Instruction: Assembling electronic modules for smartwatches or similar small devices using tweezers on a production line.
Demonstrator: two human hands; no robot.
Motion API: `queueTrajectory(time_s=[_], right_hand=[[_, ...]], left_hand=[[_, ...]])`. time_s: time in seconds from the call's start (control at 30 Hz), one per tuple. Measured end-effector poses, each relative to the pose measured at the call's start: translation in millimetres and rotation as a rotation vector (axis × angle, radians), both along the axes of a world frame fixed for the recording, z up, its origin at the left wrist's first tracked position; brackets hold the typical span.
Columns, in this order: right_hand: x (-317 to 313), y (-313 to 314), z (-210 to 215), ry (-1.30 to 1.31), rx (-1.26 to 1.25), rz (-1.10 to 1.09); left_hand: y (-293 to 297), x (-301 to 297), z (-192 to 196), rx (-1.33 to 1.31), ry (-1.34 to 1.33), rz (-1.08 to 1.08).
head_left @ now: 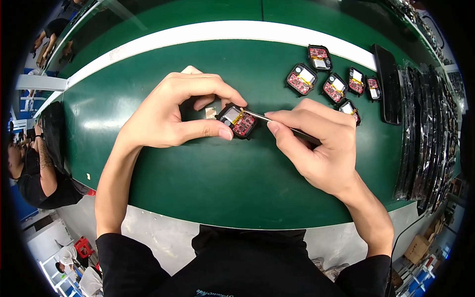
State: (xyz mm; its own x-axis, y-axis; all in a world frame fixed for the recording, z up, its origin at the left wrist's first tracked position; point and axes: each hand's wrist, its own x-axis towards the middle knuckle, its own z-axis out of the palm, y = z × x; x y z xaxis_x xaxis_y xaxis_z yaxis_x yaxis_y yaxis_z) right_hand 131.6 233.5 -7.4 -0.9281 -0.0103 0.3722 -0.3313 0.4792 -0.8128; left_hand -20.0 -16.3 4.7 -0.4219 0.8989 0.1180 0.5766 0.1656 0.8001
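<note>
My left hand (168,111) pinches a small black smartwatch case (243,124) by its edges, thumb on the near side and index finger on the far side. The case lies open, showing a red circuit board, a silvery-grey block and yellow tape. From the right, my right hand (321,143) grips a pair of dark metal tweezers (257,116) between thumb and index finger. Their tip reaches the upper edge of the case by the yellow tape; whether anything is pinched there is too small to tell. A small pale square piece (211,113) lies beside the case, under the arch of my left hand.
Several similar open watch cases (301,79) lie at the far right on the green table (198,188). Beyond them are a black phone-like slab (387,84) and a tall stack of plastic-wrapped black trays (425,138). A white strip (198,34) crosses the back. People sit at left.
</note>
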Motion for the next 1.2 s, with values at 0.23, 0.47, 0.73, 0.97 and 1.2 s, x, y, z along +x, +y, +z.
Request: queueTrajectory(time_s=[0.23,0.47,0.73,0.97,1.2], right_hand=[[1.1,2.2,2.1,-0.066,-0.029,0.001],[0.8,3.5,4.0,-0.095,-0.011,0.026],[1.2,3.5,2.6,-0.09,-0.007,0.017],[-1.6,3.8,2.4,-0.067,-0.006,0.042],[0.0,2.7,1.1,-0.056,-0.008,0.028]], left_hand=[[-0.6,-0.9,0.8,-0.031,0.02,-0.022],[-0.4,-0.1,1.0,-0.033,0.039,-0.034],[2.4,3.1,2.5,0.01,0.037,-0.027],[3.5,3.0,1.5,-0.021,0.081,-0.051],[5.5,5.4,4.0,-0.004,0.142,-0.064]])
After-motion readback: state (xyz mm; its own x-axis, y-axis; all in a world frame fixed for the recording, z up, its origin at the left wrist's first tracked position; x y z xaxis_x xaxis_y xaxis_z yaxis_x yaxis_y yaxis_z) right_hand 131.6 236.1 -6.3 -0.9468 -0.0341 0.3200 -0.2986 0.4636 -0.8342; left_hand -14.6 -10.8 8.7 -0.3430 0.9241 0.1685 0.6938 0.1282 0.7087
